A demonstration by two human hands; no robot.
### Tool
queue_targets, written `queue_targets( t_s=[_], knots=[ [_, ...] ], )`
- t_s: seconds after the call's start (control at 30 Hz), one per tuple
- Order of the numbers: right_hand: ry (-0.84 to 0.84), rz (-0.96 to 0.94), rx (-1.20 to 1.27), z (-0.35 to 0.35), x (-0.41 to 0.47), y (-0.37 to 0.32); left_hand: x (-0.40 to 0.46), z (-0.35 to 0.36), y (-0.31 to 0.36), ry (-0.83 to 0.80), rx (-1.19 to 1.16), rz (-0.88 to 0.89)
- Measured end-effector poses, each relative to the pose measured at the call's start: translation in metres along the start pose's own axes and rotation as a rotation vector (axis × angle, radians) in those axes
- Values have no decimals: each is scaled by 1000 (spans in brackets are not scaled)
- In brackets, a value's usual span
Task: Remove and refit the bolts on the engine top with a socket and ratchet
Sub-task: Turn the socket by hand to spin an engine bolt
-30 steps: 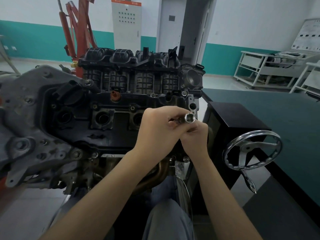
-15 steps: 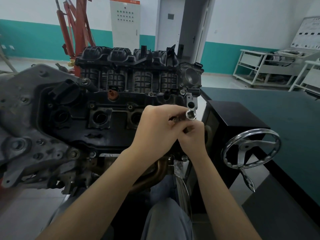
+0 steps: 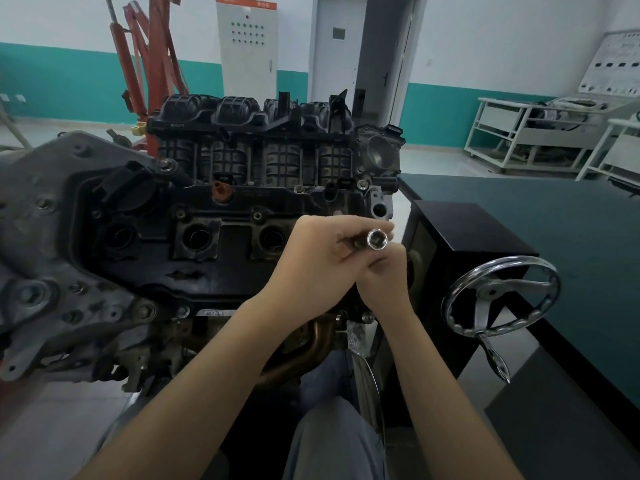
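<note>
Socket point(image 3: 377, 239): one, chromed, open end turned toward the camera, fitted on a dark shank; held above the near right part of the engine top, clear of it.

Left hand point(image 3: 320, 259): fingers curled round the shank just behind the socket.

Right hand point(image 3: 384, 276): tucked under and against the left, fingers curled at the tool's lower part; what exactly it grips is hidden.

Engine point(image 3: 214, 216): one, on a stand, black top cover facing the viewer. Plug wells visible: three, the leftmost round, the other two in square surrounds. One orange cap point(image 3: 220, 192) at the cover's far edge. Black ribbed intake manifold point(image 3: 256, 140) behind, four runners. One throttle body point(image 3: 379, 154) at its right end. Stamped tag on the near edge, characters too small to read.

Handwheel point(image 3: 502, 299): one, chromed, three spokes, with crank handle, right of the engine.

Table point(image 3: 561, 220): one, dark green top, at right.

Engine hoist point(image 3: 149, 57): one, red, behind the engine.

Control cabinet point(image 3: 246, 46): one, white, orange header strip with illegible writing, rows of small lamps.

White trolleys point(image 3: 526, 140): two, far right.
</note>
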State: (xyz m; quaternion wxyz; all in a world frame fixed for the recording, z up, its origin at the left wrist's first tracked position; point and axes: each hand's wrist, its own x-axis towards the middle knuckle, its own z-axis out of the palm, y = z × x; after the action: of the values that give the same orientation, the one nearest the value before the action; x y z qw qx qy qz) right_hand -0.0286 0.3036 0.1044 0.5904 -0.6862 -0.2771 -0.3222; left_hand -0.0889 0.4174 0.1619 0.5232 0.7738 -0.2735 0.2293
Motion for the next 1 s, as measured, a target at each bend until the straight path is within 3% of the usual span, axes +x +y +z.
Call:
queue_targets(
  t_s=[0.1, 0.3, 0.43, 0.53, 0.67, 0.73, 0.93, 1.0],
  knots=[
    [18, -27, 20, 1, -1, 0, 0, -2, 1, -37, -11, 1],
    [-16, -38, -22, -2, 1, 2, 0, 2, 2, 136, 161, 95],
    [1, -3, 6, -1, 1, -3, 0, -2, 3, -15, 8, 30],
    [-6, -46, -6, -1, -1, -5, 2, -2, 4, -70, 63, 52],
    [-5, -97, -46, -1, -1, -3, 2, 3, 6, 138, 202, 132],
    [-4, -95, -31, -1, -1, -1, 2, 4, 4, 164, 190, 133],
    [45, -40, -62, -1, -2, 5, 2, -1, 1, -1, -89, 8],
    [66, -70, -42, 0, -2, 0, 2, -1, 0, -12, -63, 10]
  ],
)
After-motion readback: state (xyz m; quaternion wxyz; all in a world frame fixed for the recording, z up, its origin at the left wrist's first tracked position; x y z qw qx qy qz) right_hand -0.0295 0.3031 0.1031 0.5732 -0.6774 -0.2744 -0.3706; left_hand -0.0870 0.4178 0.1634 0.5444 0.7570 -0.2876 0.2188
